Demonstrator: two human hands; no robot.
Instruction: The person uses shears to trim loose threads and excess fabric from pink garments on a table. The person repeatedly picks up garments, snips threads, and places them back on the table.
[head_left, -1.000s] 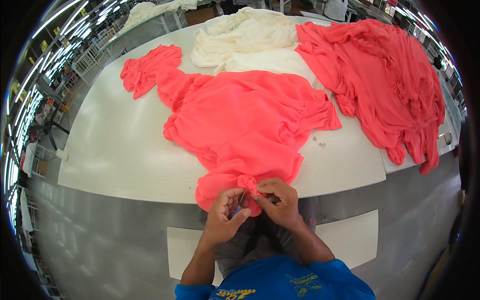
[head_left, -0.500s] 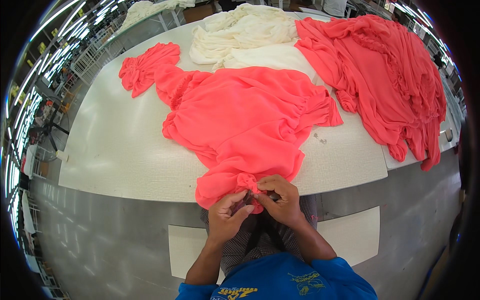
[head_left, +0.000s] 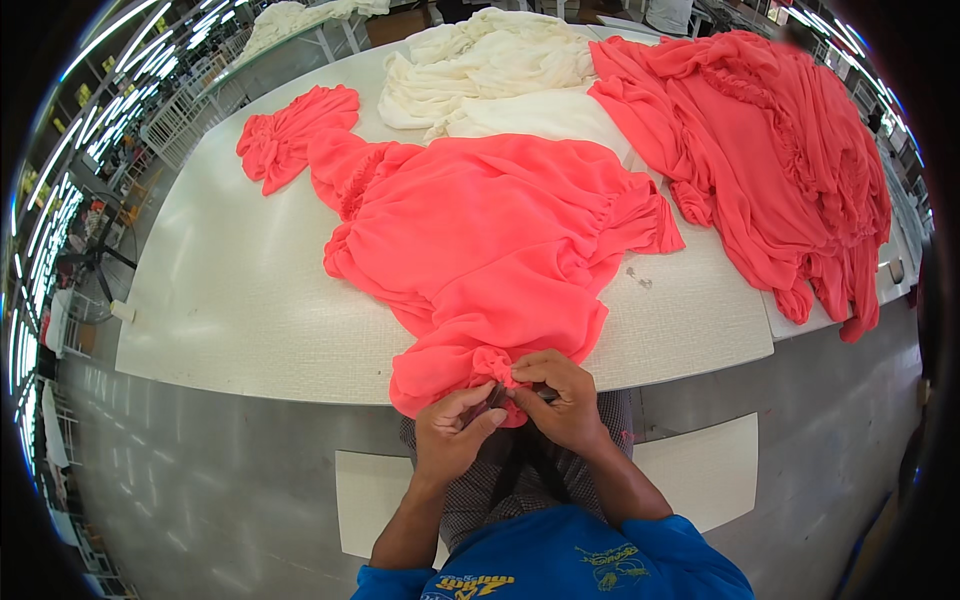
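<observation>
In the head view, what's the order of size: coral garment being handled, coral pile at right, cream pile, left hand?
Largest to smallest:
1. Coral garment and coral pile: too alike to rank
2. Cream pile
3. Left hand, clearly smallest

blue tee (head_left: 550,550) w/ short slvs (head_left: 690,545), yellow print (head_left: 497,580) on frt; dk grey patterned trousers (head_left: 465,495); l hand (head_left: 447,440) & r hand (head_left: 567,400) bare.

Tbl (head_left: 220,290): coral garms (head_left: 480,235), crm cloth (head_left: 485,70)
</observation>
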